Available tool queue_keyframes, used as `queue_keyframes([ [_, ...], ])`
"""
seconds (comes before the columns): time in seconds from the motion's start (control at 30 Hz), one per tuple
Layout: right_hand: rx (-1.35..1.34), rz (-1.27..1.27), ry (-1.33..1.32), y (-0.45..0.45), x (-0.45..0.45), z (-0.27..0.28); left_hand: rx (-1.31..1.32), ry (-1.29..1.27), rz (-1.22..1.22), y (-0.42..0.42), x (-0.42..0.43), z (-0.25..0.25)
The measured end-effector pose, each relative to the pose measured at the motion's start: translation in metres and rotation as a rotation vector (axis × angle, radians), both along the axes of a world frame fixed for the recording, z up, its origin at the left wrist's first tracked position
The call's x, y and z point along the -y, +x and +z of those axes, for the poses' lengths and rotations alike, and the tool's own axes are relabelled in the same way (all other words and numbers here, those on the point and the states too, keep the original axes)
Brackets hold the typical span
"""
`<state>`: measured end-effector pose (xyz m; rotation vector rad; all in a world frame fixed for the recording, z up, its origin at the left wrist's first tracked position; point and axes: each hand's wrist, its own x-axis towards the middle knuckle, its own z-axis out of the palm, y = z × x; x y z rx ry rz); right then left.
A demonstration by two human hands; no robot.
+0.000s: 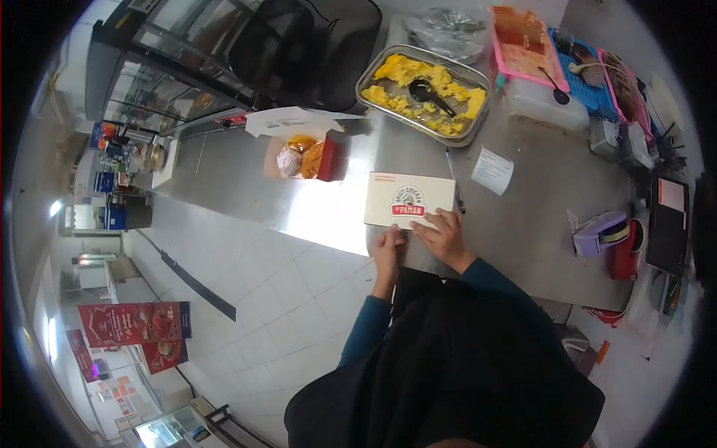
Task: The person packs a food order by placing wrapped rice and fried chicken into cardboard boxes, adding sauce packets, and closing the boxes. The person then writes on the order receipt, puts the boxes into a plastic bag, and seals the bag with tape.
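A closed cream cardboard food box (381, 200) lies on the steel counter (523, 231) in front of me, with a red and black printed logo on its lid. My right hand (443, 237) rests with spread fingers on the lid's near right corner. At the box's near edge is my left hand (387, 254), its fingers curled in; whatever they pinch, if anything, is hidden. Farther left stands an open red and white box (321, 166), holding a round wrapped item and orange-brown fried food. A pen (458, 196) lies just right of the cream box.
A metal tray (366, 104) at the back holds yellow food and a black scoop (426, 93). A white labelled cup (493, 170) lies nearby. Pink and blue baskets (590, 75) fill the back right. A purple tape dispenser (600, 233) sits at right, a glass display cabinet (149, 89) at left.
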<state>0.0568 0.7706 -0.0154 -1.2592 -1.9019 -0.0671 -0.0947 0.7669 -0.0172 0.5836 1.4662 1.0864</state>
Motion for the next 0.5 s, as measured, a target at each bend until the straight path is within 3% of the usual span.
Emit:
queue_keyframes([
  [0.2,0.085,-0.092,-0.033,-0.014,-0.010,0.006,0.114,-0.075,-0.388,-0.026,-0.027,-0.025],
  [0.33,0.113,-0.128,-0.079,-0.029,-0.017,0.017,0.127,-0.083,-0.551,-0.030,-0.056,-0.007],
  [0.5,0.028,-0.230,-0.139,-0.045,-0.018,0.024,-0.188,0.016,-0.905,-0.053,-0.082,-0.002],
])
